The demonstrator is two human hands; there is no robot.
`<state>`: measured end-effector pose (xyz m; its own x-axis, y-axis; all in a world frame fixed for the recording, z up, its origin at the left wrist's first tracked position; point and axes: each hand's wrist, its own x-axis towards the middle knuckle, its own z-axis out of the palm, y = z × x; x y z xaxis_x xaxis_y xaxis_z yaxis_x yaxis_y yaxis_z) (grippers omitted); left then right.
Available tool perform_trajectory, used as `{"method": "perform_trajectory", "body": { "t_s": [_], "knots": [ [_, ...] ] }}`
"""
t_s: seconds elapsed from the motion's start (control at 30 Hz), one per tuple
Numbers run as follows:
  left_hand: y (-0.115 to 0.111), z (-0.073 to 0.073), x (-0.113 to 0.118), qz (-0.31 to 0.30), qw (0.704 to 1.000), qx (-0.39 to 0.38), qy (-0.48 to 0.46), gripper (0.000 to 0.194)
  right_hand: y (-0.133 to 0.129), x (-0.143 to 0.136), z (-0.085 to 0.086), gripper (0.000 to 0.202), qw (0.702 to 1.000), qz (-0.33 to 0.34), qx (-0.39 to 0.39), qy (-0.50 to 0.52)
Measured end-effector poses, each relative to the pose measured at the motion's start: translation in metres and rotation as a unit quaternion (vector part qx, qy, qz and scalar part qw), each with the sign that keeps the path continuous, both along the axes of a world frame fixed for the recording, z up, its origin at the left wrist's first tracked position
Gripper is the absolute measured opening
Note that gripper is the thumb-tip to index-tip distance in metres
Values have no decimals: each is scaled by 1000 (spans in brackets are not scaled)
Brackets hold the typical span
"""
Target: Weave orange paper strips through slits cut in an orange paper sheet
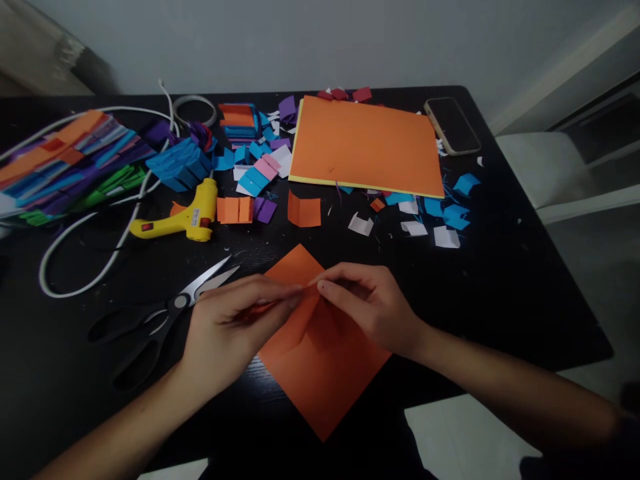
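An orange sheet of paper (325,393) lies turned like a diamond near the table's front edge, with creased flaps raised in its middle. My left hand (235,313) pinches a raised fold of it between thumb and fingers. Close beside it, my right hand (370,300) pinches the same fold from the other side, the fingertips of both hands almost meeting. Part of the paper is hidden under my hands. Scissors with black handles (181,302) rest with parted blades just left of my left hand.
A yellow glue gun (187,217) and a white cable (107,270) lie at left, near bundled coloured paper strips (75,157). Behind the hands is a stack of orange sheets (367,147). Cut scraps (305,210) are scattered about. A phone (453,125) lies at the back right.
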<state>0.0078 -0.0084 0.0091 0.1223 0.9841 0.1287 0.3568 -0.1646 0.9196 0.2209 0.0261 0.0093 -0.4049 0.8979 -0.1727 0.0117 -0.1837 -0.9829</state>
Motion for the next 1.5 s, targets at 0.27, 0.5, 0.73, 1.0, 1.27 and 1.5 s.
{"method": "perform_trajectory", "body": {
  "t_s": [0.27,0.5,0.73,1.0,1.27,1.5],
  "knots": [
    [1,0,-1,32,999,-36,-12,15,-1,-2,-3,16,1000,10,-28,0],
    [1,-2,1,31,997,-59,-34,14,0,-2,-1,12,1000,12,-8,1],
    [1,0,2,8,997,-62,-38,13,-2,-1,-5,9,1000,17,-22,3],
    [1,-2,1,3,997,-63,-42,14,0,1,-2,25,1000,17,-6,-14],
    [2,0,3,11,996,-71,-49,14,0,0,-2,17,999,25,21,-33],
    [3,-1,1,27,994,-87,-56,13,-1,-2,-4,19,998,28,27,-56]
  ]
}}
